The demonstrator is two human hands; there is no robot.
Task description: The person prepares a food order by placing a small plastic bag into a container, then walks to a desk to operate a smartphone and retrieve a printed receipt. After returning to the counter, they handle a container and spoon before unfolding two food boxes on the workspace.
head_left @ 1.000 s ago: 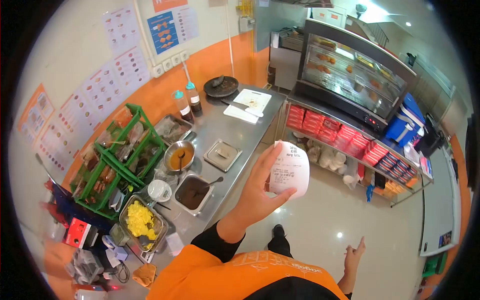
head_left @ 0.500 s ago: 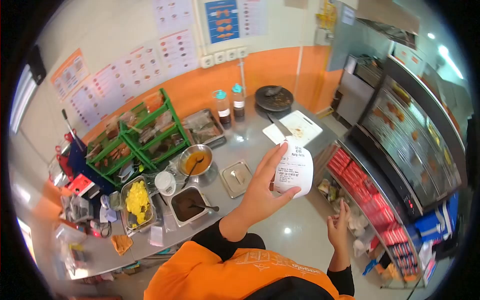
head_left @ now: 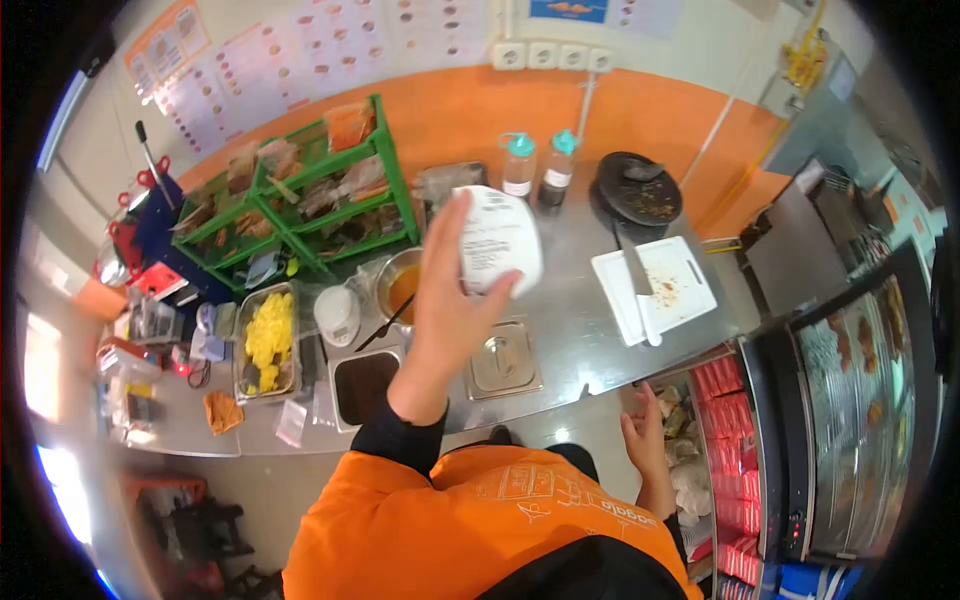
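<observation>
A white round container with a printed paper label is gripped between the fingers and thumb of my left hand, raised above the steel counter. Below and around it are a bowl of orange liquid, a lidded steel pan and a pan of dark sauce. My right hand hangs low past the counter's front edge, fingers apart and nothing in it. It is nearest to the shelf of red packets.
A white cutting board bears a knife, near a dark stone mortar. Two teal-capped bottles stand by the wall. Green racks and a tray of yellow food are left. A glass display case is right.
The view has turned right. My left hand has moved left and up over the counter with the white container still in it. My right hand stays low, its fingers spread.
</observation>
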